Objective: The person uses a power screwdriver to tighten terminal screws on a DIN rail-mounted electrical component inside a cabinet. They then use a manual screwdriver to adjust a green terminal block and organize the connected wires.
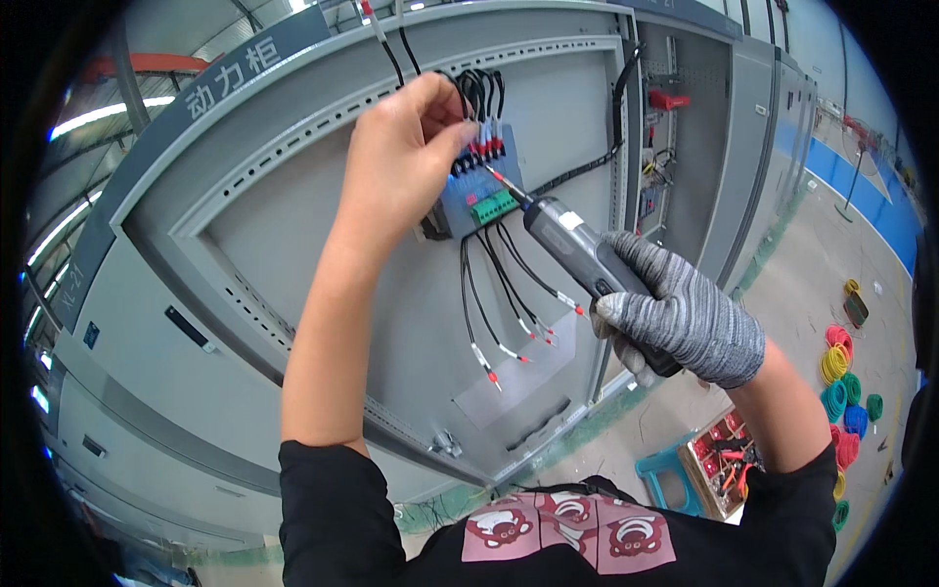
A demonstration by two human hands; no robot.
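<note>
I count two hands at one blue-grey terminal module (460, 199), which sits on the back panel inside the grey cabinet, near the middle of my view. The bare left hand (406, 147) has its thumb and forefinger drawn together at the module's upper row, among the black upper wires (479, 88) (too bunched for me to count); whether that grip pinches one of them I cannot tell, as the fingers hide it. On the right, the gloved right hand (685, 318) has its grip wrapped firmly around one power screwdriver (577, 245), its bit reaching the row just beside the left fingertips. One green connector (494, 206) runs along the module's lower edge, and below it I make out five red-tipped ends on the hanging wires (478, 356), two close together. For room, I have grey panel left of and below the module, but the left forearm crosses the slotted rim (262, 172) and one black harness (587, 164) bounds the right side. The screwdriver slants above the hanging ends, the rightmost one near the glove. Down on the floor I see one teal stool (657, 470) touching or just beside one tool box (700, 481), with at least eight wire coils (833, 363) farther right.
</note>
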